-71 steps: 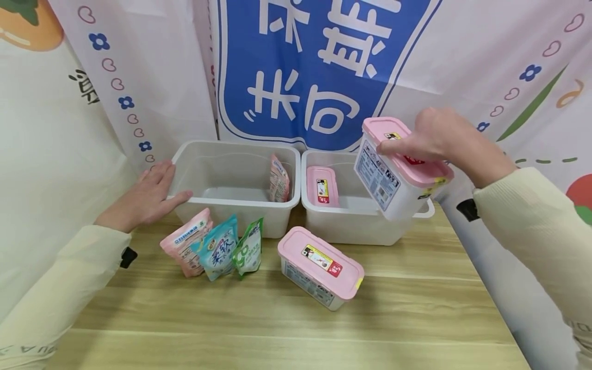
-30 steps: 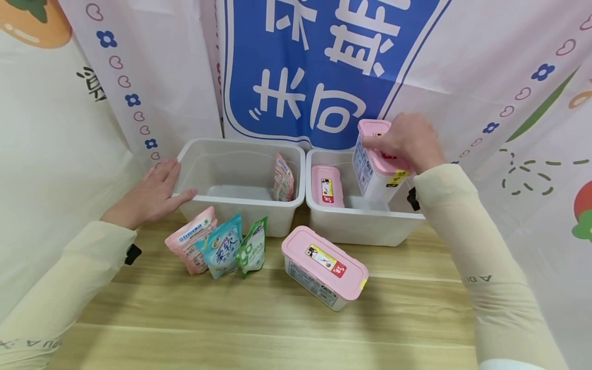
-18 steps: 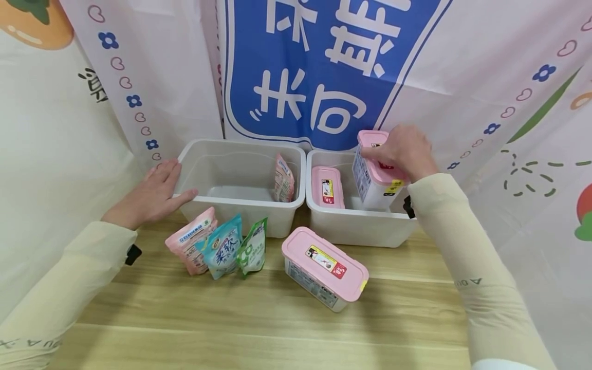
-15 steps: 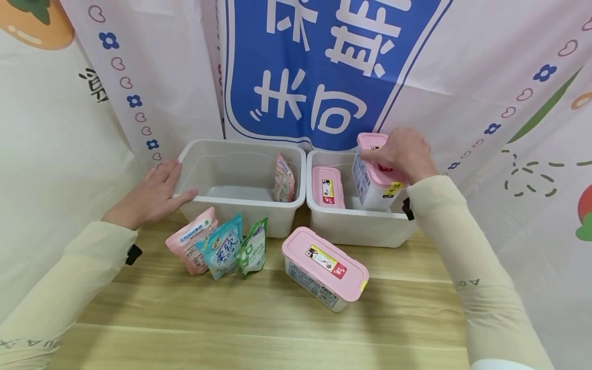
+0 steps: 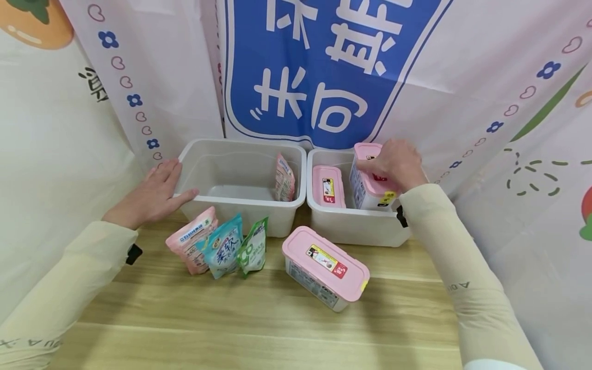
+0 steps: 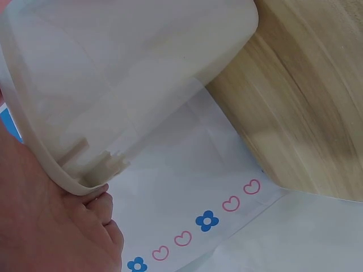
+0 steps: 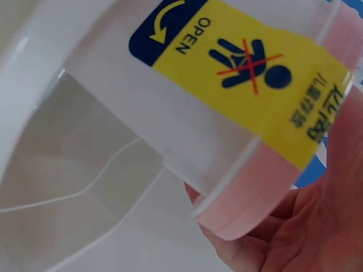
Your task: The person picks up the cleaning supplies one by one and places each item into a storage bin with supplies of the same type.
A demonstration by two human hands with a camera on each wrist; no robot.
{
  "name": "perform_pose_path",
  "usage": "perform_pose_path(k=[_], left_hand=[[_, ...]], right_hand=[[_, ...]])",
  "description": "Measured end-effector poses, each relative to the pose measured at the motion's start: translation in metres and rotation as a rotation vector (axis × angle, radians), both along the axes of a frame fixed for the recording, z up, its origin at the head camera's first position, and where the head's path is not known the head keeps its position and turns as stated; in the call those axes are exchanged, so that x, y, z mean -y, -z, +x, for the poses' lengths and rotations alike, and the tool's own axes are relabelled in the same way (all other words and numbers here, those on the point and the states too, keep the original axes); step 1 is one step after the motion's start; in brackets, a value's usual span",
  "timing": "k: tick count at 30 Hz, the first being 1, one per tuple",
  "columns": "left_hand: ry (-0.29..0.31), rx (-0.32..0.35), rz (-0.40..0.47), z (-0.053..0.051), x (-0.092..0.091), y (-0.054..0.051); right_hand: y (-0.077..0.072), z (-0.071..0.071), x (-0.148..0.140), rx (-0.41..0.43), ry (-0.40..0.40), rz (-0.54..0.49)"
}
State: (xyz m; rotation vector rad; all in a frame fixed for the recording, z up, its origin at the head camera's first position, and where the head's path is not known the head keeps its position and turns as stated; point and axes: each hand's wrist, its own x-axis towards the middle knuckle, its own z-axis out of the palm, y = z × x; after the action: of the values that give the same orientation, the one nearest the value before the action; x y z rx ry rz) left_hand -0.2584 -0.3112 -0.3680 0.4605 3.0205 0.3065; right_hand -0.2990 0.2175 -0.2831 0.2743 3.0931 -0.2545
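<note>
My right hand (image 5: 394, 163) grips a white plastic tub with a pink lid (image 5: 365, 151) from above, thumb on the near side. The tub stands partly inside the right grey bin (image 5: 356, 228), beside another pink-lidded tub (image 5: 328, 186). In the right wrist view a yellow and dark blue label (image 7: 238, 73) crosses the held tub's end, and my fingers wrap the lid. My left hand (image 5: 148, 195) rests on the left corner of the left grey bin (image 5: 240, 200), its fingers fairly straight. A pink pouch (image 5: 284, 180) leans inside that bin.
On the wooden table (image 5: 231, 329) in front of the bins stand a pink pouch (image 5: 194, 241), a blue pouch (image 5: 223, 246) and a green pouch (image 5: 253, 249). A third pink-lidded tub (image 5: 324, 264) sits to their right. Printed cloth (image 5: 296, 77) hangs behind the bins.
My right hand has carried the tub left from over the right bin's right end, then lowered it into the bin. My left hand has stayed on its bin's corner.
</note>
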Motion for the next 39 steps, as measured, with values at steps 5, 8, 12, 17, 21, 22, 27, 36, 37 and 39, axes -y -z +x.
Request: perform_pose_path(k=[5, 8, 12, 17, 21, 22, 27, 36, 37, 39], left_hand=[[0.003, -0.008, -0.002, 0.000, 0.000, -0.001], [0.000, -0.002, -0.004, -0.001, 0.000, -0.001], [-0.006, 0.006, -0.009, -0.001, 0.000, 0.001], [-0.009, 0.011, -0.010, 0.000, 0.001, 0.002], [-0.008, 0.006, -0.006, 0.000, 0.000, 0.001], [-0.007, 0.006, -0.008, -0.001, 0.001, 0.001], [-0.009, 0.002, -0.013, -0.001, 0.000, -0.001], [-0.001, -0.014, -0.013, 0.001, 0.000, -0.002], [-0.001, -0.015, -0.013, 0.001, 0.000, -0.002], [-0.001, -0.015, -0.010, 0.002, 0.000, -0.002]], right_hand=[[0.007, -0.002, 0.001, 0.010, -0.008, 0.005], [0.011, -0.001, 0.002, 0.025, -0.003, -0.021], [0.017, -0.001, 0.003, 0.041, 0.014, -0.076], [0.024, -0.002, 0.004, 0.042, 0.023, -0.082], [0.028, -0.003, 0.004, 0.026, 0.012, -0.044], [0.029, -0.003, 0.004, 0.026, 0.012, -0.039], [0.035, -0.005, 0.005, 0.041, 0.023, -0.026], [0.048, -0.008, 0.005, 0.033, 0.040, -0.048], [0.050, -0.008, 0.005, 0.027, 0.041, -0.066], [0.052, -0.008, 0.005, 0.018, 0.053, -0.116]])
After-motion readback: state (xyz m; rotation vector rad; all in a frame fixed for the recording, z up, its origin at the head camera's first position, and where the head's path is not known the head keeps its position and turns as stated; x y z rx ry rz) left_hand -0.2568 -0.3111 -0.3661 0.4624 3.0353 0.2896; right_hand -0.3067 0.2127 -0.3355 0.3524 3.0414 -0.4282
